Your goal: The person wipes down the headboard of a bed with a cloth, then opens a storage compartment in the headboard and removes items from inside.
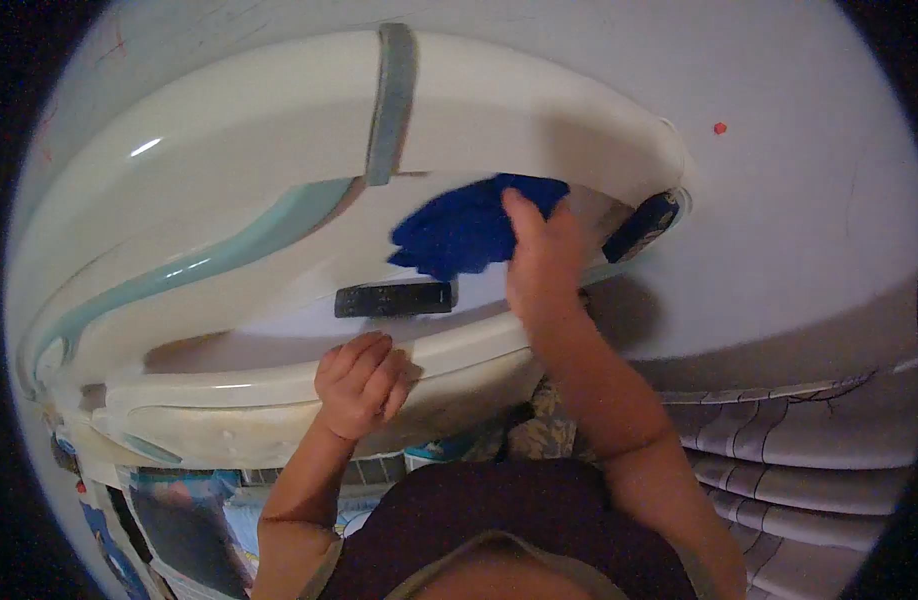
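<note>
My right hand (pixel 544 255) is closed on a dark blue cloth (pixel 454 225), thumb on top. The cloth lies bunched inside the niche of a cream, glossy, curved unit (pixel 499 95); its folds hide part of the back wall. My left hand (pixel 364 380) is curled into a fist at the front ledge (pixel 259 385) of the niche. No object shows in the left hand. Just beyond it, a black remote control (pixel 394 299) lies in the niche, below the cloth and touched by neither hand.
A dark patterned object (pixel 641 227) stands at the niche's right end. A grey-green strip (pixel 391 105) crosses the upper rim, and a pale green curved trim (pixel 189 265) runs along the left. Grey striped fabric (pixel 799 440) lies at lower right. Assorted items sit below the ledge.
</note>
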Motion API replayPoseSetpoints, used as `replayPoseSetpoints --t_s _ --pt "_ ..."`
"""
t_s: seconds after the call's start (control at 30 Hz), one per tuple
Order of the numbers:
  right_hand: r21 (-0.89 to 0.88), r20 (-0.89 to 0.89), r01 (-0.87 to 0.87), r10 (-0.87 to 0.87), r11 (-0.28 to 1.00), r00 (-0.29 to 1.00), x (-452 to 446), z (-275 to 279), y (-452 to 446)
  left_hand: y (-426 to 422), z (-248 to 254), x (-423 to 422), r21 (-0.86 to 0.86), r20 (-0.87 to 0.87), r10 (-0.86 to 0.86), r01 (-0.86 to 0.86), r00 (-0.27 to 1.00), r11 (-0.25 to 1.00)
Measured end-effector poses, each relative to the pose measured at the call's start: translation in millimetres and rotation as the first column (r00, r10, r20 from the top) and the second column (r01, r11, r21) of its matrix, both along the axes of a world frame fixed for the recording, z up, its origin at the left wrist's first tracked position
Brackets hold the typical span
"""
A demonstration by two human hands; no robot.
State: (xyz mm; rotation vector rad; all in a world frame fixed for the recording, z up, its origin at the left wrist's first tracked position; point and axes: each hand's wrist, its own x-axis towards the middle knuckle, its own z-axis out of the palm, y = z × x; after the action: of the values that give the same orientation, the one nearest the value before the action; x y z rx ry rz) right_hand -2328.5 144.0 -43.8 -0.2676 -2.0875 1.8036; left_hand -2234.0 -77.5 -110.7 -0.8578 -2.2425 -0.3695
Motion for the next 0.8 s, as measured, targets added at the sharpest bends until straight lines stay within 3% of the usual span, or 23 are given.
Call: replayPoseSetpoints --t_s 0.03,0.1,0.13,0.17,0.2,0.27,0.37,0.5,0.53,0.57,0.63,0.67,0.73,0.77,0.8 --pt "-0.067 0.099 0.0 0.006 0.998 0.995 7 18 -19 1 1 1 0.009 0.009 0.0 0.0 1.0 1.0" --pt "-0.446 -0.153 -0.2 0.146 0.872 0.977 10 21 -58 1 5 0 0.026 0.014 -0.004 0.004 1.0 1.0" --pt "-0.457 -0.294 -0.324 0.203 0.828 0.934 3 11 -76 0 6 -1 0.028 0.01 -0.001 0.0 1.0 1.0" --pt "-0.313 -0.231 -0.328 0.263 0.891 0.937 9 19 -88 0 7 0 0.026 0.007 -0.004 0.004 1.0 1.0" --pt "-0.384 -0.328 -0.387 0.268 0.839 0.906 5 15 -104 1 8 1 0.026 0.007 -0.012 0.012 1.0 1.0" --pt "-0.426 -0.34 -0.398 0.264 0.812 0.903 6 19 -105 1 6 1 0.024 0.015 -0.002 0.002 1.0 1.0" --pt "-0.443 -0.295 -0.49 0.393 0.751 0.871 -2 5 -87 3 4 -4 0.044 -0.003 -0.02 0.02 1.0 0.999" --pt "-0.661 -0.162 -0.304 0.265 0.686 0.951 -10 -25 -61 2 10 2 0.028 0.004 -0.022 0.022 1.0 0.999" --pt "-0.642 -0.138 -0.231 0.186 0.732 0.973 -19 -37 -51 2 10 2 0.035 0.002 -0.021 0.021 1.0 0.999" --pt "-0.496 -0.121 -0.15 0.103 0.855 0.987 -17 -38 -35 2 10 4 0.029 0.024 -0.014 0.013 1.0 0.999" --pt "-0.387 0.0 0.002 -0.003 0.922 1.0 -30 -58 9 3 12 4 0.012 0.073 0.004 -0.005 0.997 1.0" --pt "-0.385 0.058 0.083 -0.066 0.919 0.996 -19 -40 27 4 14 4 0.047 0.104 0.03 -0.035 0.994 0.998" --pt "-0.217 -0.051 0.06 -0.072 0.974 0.996 -27 -83 85 8 21 0 0.125 0.154 0.071 -0.091 0.985 0.988" --pt "-0.46 -0.044 0.069 -0.1 0.885 0.994 -31 -91 99 9 29 -1 0.201 0.349 0.066 -0.143 0.935 0.969" --pt "-0.431 0.029 0.127 -0.127 0.893 0.992 -21 -77 98 5 30 -9 0.128 0.363 0.089 -0.144 0.927 0.981"
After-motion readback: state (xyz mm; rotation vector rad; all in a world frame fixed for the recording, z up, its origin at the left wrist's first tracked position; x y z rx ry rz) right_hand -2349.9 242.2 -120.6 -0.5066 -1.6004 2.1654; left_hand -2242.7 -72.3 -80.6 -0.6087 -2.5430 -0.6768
